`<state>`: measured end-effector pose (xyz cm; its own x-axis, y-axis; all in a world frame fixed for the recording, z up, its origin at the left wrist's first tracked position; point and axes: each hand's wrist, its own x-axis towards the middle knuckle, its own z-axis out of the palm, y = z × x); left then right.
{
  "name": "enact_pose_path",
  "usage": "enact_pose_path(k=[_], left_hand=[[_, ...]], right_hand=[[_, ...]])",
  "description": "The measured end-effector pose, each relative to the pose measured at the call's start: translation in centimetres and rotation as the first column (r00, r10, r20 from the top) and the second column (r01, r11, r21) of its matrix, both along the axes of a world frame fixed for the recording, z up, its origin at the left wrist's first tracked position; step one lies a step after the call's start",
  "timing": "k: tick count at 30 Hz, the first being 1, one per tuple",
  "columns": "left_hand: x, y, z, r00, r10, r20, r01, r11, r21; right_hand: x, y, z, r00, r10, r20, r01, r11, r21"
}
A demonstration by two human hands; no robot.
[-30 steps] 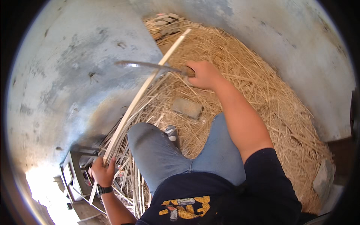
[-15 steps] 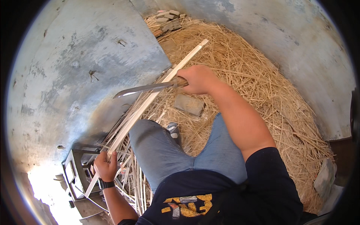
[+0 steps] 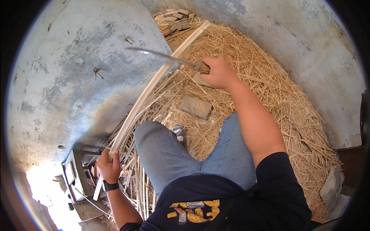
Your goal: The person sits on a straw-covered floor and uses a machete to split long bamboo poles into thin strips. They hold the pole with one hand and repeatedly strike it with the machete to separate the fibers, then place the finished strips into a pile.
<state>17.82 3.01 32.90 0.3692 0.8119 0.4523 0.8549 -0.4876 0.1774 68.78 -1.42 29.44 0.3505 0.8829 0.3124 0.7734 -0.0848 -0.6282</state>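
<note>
My left hand [image 3: 109, 167], with a dark watch on its wrist, is closed around the lower part of a long pale bamboo strip [image 3: 143, 103]. The strip slants up and away to the right and bows slightly. My right hand [image 3: 221, 74] grips the wooden handle of a machete [image 3: 162, 55]. Its long, curved blade points left and crosses the strip's upper half; whether the edge touches or cuts into it I cannot tell. Below the right hand lies a grey-brown block [image 3: 196, 107], with a second block [image 3: 200, 80] partly hidden behind that hand.
Straw-like shavings [image 3: 266, 100] cover the floor ahead and right. Many thin strips [image 3: 140, 186] lie beside my left leg. A dark box-like frame [image 3: 79, 173] stands at the left. Bricks [image 3: 177, 16] are piled at the far end, between grey walls [image 3: 77, 57]. A stone [image 3: 332, 185] sits at right.
My right hand and the machete have moved farther away and slightly right along the strip. The strip now bows, while my left hand keeps nearly the same place.
</note>
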Motion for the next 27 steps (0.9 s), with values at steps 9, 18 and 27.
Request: enact_pose_path(k=[9, 18, 27], left_hand=[[0.0, 0.7, -0.2, 0.999, 0.025, 0.041, -0.026, 0.999, 0.019], [-1.3, 0.0, -0.4, 0.994, -0.016, 0.105, 0.02, 0.999, -0.034], [0.6, 0.0, -1.1, 0.99, -0.079, 0.118, 0.087, 0.994, -0.062]], right_hand=[[-1.5, 0.4, 0.7, 0.934, 0.108, 0.341, -0.181, 0.965, 0.19], [1.8, -1.2, 2.3, 0.993, -0.12, -0.019, 0.12, 0.993, 0.006], [-0.8, -0.1, 1.2, 0.974, 0.213, 0.074, -0.21, 0.976, -0.054]])
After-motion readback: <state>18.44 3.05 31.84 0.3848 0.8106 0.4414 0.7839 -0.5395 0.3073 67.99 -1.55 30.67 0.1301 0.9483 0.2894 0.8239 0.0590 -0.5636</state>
